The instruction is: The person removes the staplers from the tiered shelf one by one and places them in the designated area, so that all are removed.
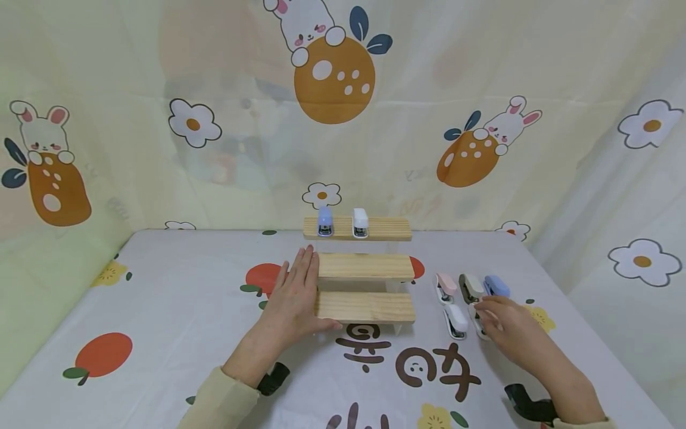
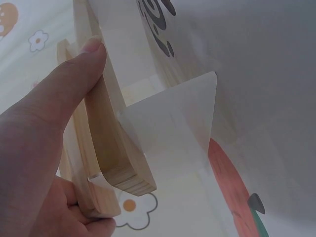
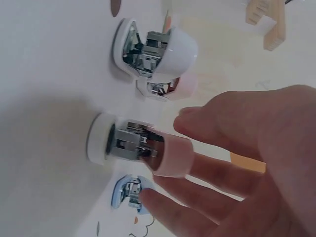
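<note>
A stepped stand with wooden boards (image 1: 365, 307) and clear supports is at the centre of the table. My left hand (image 1: 293, 292) holds its left end, thumb on the front board's edge and fingers along the side, bent around the wood in the left wrist view. Over a pink-topped mini stapler (image 3: 175, 155) with a white base, my right hand (image 3: 232, 163) has its thumb apart from it and its fingers behind it. Nearby stand a white stapler (image 1: 455, 320), a pink one (image 1: 446, 286), a dark green one (image 1: 471, 288) and a blue one (image 1: 497, 286).
On the stand's top board (image 1: 386, 228) sit a blue stapler (image 1: 324, 220) and a white stapler (image 1: 361, 222). A printed cloth (image 1: 102, 357) covers the table. Patterned curtains (image 1: 241, 179) hang behind and at both sides.
</note>
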Action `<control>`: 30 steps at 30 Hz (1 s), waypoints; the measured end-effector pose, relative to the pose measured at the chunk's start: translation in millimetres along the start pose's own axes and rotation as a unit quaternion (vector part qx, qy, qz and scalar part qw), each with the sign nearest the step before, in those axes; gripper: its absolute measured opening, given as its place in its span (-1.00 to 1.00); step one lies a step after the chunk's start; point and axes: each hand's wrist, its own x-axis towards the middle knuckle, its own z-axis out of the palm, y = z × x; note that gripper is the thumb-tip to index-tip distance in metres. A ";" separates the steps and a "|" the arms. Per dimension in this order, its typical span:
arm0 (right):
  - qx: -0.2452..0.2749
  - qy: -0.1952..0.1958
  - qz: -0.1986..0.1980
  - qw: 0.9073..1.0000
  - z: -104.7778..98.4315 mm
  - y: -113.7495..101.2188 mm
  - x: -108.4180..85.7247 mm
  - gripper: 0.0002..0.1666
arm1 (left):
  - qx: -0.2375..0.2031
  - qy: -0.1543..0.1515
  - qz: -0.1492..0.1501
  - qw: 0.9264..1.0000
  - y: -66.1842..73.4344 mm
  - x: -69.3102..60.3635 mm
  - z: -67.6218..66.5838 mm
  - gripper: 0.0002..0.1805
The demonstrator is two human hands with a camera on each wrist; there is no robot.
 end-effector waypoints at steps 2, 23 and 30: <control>0.007 0.007 -0.003 1.000 -2.5 -1.1 -1.2 -0.73 | 0.000 0.001 0.001 1.000 -0.3 -0.2 -0.2 0.52; 0.021 0.137 -0.105 0.985 -29.1 -39.5 13.6 -0.74 | -0.004 0.007 0.003 1.000 0.4 0.5 0.1 0.52; 0.023 0.163 -0.127 0.978 -36.1 -60.0 23.7 -0.74 | -0.005 0.001 -0.003 1.000 0.5 0.6 -0.4 0.52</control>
